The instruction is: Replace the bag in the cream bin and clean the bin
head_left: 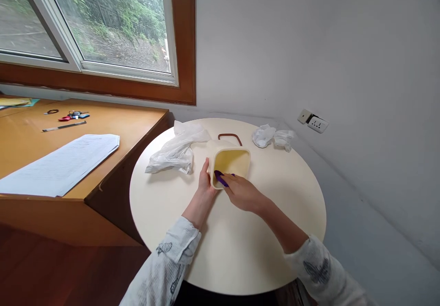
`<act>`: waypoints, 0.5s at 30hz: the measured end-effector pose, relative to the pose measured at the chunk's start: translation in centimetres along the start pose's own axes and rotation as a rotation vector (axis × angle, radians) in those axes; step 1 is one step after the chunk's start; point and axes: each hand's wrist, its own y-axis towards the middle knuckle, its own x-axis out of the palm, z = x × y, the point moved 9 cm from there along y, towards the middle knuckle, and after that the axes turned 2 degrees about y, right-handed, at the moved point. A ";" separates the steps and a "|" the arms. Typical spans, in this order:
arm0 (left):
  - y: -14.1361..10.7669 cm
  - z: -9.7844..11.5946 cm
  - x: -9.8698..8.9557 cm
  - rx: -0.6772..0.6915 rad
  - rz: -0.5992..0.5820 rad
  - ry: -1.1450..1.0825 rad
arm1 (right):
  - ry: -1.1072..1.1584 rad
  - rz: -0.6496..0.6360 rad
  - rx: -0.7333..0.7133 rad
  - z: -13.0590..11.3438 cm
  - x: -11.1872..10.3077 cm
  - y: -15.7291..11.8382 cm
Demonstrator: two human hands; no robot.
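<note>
A cream, yellowish container (237,161) with rounded corners is tilted so its open side faces me, over the round table. My left hand (206,182) grips its left side, thumb up along the wall and the other fingers hidden beneath. In my right hand (242,191) is a purple cloth (220,178), pressed against the lower left inside of the container. Behind the container a brown curved handle (231,135) shows, and what it belongs to is partly hidden.
The round cream table (165,205) holds a clear plastic bag (178,150) at left and crumpled white plastic (271,137) at back right. A wooden desk (137,118) with papers (65,164), a pen (64,126) and keys (77,114) stands left. Wall sockets (318,124) are at right.
</note>
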 end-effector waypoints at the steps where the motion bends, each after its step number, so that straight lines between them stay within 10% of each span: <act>1: 0.1 0.0 0.0 0.001 -0.011 0.002 | 0.004 0.061 -0.050 -0.4 -0.2 -0.6; 8: 0.0 -0.4 0.1 -0.050 -0.036 0.063 | -0.148 0.327 -0.165 -0.1 1.2 -1.6; 15: -0.8 -0.2 1.3 0.032 -0.030 0.265 | -0.092 0.203 -0.086 -0.5 -1.0 -0.7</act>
